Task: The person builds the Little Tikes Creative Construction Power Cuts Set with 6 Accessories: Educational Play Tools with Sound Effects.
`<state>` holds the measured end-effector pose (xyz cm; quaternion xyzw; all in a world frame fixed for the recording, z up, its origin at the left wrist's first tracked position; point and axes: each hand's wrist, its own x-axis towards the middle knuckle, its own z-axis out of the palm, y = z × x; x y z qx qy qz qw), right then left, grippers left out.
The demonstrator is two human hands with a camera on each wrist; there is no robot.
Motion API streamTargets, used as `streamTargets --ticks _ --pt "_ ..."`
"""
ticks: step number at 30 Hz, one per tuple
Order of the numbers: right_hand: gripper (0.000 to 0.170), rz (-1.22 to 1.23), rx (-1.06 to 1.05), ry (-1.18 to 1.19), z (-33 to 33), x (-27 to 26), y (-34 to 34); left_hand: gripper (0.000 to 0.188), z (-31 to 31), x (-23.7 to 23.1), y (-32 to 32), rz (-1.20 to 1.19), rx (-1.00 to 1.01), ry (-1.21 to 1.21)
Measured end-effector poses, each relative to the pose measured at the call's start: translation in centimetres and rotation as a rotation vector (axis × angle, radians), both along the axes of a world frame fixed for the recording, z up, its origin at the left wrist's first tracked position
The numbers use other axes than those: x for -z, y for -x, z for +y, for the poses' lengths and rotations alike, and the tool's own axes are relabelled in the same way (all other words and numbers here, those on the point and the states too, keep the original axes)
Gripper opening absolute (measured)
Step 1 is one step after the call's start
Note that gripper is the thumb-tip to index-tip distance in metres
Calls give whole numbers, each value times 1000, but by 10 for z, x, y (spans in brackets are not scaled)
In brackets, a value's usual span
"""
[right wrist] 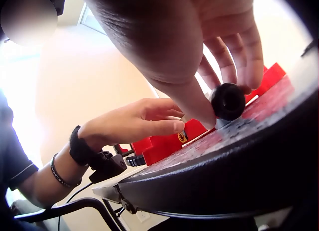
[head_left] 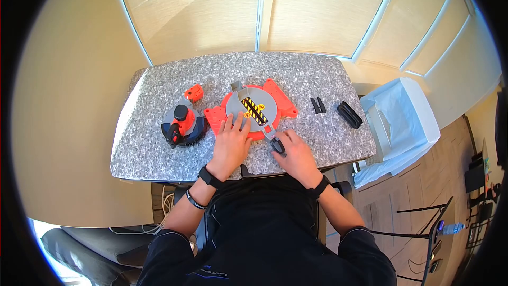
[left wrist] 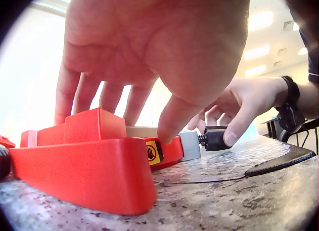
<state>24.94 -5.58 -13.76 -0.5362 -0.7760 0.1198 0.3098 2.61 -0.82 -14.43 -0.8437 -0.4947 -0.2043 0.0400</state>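
Observation:
In the head view a red toy miter saw base (head_left: 280, 100) with a grey round turntable (head_left: 267, 98) and a striped yellow-black strip lies flat on the table. My left hand (head_left: 230, 145) rests on its near left part, fingers spread and fairly straight. At the front of the turntable's arm, my right hand (head_left: 299, 160) pinches a black knob (head_left: 278, 146) between thumb and fingers. The left wrist view shows a threaded shaft between the knob (left wrist: 217, 138) and the grey arm end (left wrist: 190, 145). Seen end-on in the right wrist view, the knob (right wrist: 228, 102) has a round hollow.
Left of the base stands a red and black saw head (head_left: 183, 122), with a small red block (head_left: 194, 93) behind it. Two black strips (head_left: 318, 105) and a black oblong part (head_left: 350, 115) lie to the right. A bin lined with a bag (head_left: 410, 122) stands beyond the table's right edge.

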Motion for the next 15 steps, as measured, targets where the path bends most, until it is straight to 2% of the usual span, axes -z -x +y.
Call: streamTargets --ticks 13,15 --pt "40 4 18 24 4 2 -5 56 0 0 2 -20 11 0" --pt "42 -17 13 97 2 -2 -8 56 0 0 2 -32 14 10"
